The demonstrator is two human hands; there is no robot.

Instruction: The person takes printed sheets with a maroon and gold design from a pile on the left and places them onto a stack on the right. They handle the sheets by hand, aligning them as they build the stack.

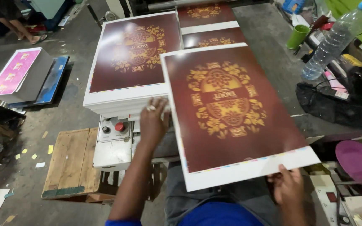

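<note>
I hold a large printed sheet (235, 113), dark red with a gold floral design and a white border, tilted up in front of me. My right hand (288, 184) grips its near right corner from below. My left hand (153, 119), with a ring on one finger, touches the sheet's left edge beside a thick stack of the same printed sheets (133, 54). More sheets of that print (208, 25) lie further back on the machine's delivery.
A control box (114, 142) with a red button sits under the stack, over a wooden pallet (70, 163). A pink-printed stack (19, 73) stands left. A plastic bottle (336, 39), green cup (297, 36), black bag (332, 104) and purple bowl (361, 161) are at the right. Another person's legs (19, 29) show far left.
</note>
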